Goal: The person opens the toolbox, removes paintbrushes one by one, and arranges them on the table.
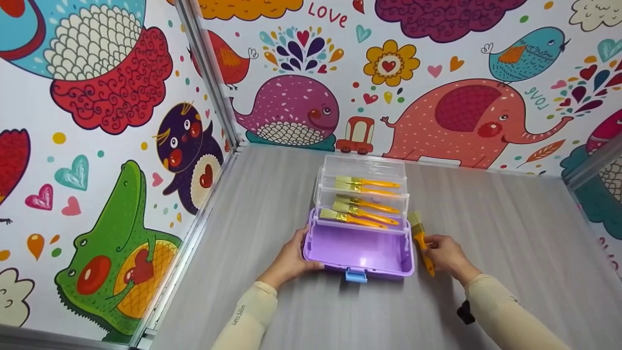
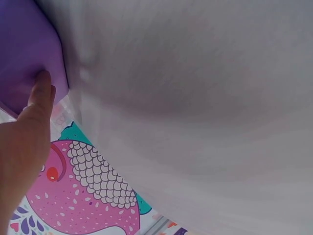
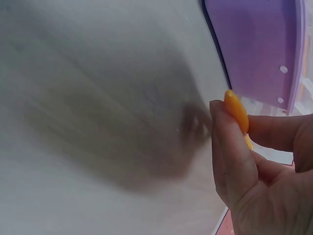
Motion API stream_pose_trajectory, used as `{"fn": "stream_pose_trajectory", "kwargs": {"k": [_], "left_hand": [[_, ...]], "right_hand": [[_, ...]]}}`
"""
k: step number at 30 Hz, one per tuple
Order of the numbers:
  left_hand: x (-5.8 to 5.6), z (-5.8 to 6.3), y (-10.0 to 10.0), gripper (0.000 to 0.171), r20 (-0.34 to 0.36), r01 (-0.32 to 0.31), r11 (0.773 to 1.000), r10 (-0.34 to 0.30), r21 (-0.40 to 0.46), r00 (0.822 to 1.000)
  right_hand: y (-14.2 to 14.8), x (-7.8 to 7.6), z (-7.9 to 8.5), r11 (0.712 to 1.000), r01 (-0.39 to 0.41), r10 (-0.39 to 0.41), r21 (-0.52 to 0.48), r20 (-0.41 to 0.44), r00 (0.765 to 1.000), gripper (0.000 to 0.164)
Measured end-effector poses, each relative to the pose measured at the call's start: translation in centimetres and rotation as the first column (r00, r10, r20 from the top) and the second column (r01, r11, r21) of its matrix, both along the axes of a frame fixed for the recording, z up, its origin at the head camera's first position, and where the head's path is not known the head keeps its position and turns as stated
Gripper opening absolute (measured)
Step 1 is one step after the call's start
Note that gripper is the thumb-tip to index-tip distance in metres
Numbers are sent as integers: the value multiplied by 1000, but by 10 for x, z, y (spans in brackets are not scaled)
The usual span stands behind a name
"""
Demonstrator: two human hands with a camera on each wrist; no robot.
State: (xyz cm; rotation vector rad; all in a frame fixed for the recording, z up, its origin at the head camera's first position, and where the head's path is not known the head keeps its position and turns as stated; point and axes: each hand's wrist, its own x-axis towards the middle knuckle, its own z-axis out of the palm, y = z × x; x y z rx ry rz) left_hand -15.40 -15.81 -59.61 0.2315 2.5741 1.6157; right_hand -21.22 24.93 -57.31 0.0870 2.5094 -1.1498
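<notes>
A purple toolbox point(image 1: 359, 248) stands with its trays raised toward the back. Several paintbrushes point(image 1: 359, 212) with orange handles lie crosswise in the clear trays. My left hand point(image 1: 291, 260) holds the box's front left corner, thumb along the front and fingers on the side. In the left wrist view, fingertips press against the purple wall point(image 2: 29, 54). To the right of the box, my right hand point(image 1: 444, 253) pinches another paintbrush point(image 1: 419, 236) by its orange handle, bristles pointing away from me. The right wrist view shows the handle end point(image 3: 236, 111) between thumb and fingers.
A light blue latch point(image 1: 356, 276) hangs at the box's front. The clear lid point(image 1: 364, 166) stands open behind the trays. Grey wood-look tabletop point(image 1: 515, 233) surrounds the box. Walls with cartoon animals point(image 1: 461, 121) rise at the back and left, joined by a metal corner post point(image 1: 209, 73).
</notes>
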Motion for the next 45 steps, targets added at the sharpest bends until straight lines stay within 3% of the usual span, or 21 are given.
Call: {"fn": "stream_pose_trajectory", "kwargs": {"k": [10, 19, 45], "left_hand": [[-1, 2, 0, 107, 13, -1, 1000, 1, 5, 1000], [0, 1, 0, 107, 1, -6, 1000, 6, -29, 1000], [0, 0, 1, 107, 1, -5, 1000, 5, -31, 1000]], "right_hand": [[-3, 2, -6, 999, 39, -38, -31, 33, 999, 47], [-4, 4, -10, 997, 72, -71, -37, 41, 997, 36], [-3, 6, -18, 993, -1, 6, 119, -42, 999, 27]]}}
